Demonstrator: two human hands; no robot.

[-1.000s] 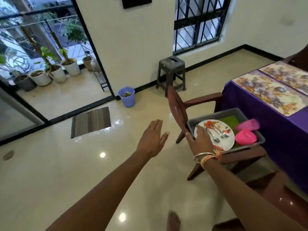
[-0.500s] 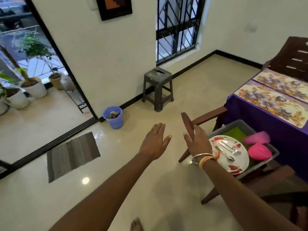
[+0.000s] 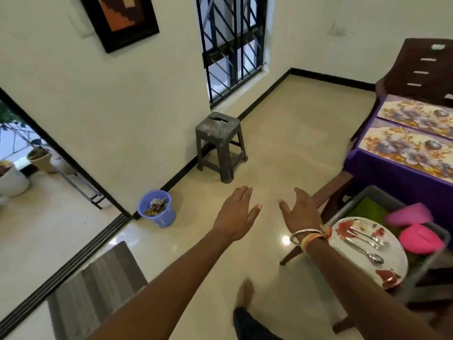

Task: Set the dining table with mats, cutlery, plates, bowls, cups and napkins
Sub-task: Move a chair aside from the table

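Plate (image 3: 392,268) with cutlery (image 3: 362,239) lies in a tub (image 3: 367,192) on a chair (image 3: 328,192) beside left hand (image 3: 236,214) and right hand (image 3: 302,212), grips spread.

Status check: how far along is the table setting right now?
Done: two floral mats lie on the purple table. In hand: nothing; the left hand and right hand are open and empty over the floor. Left: the plate with cutlery on it, the pink cup, the pink bowl and a green item sit in the grey tray on the chair, none on the table.
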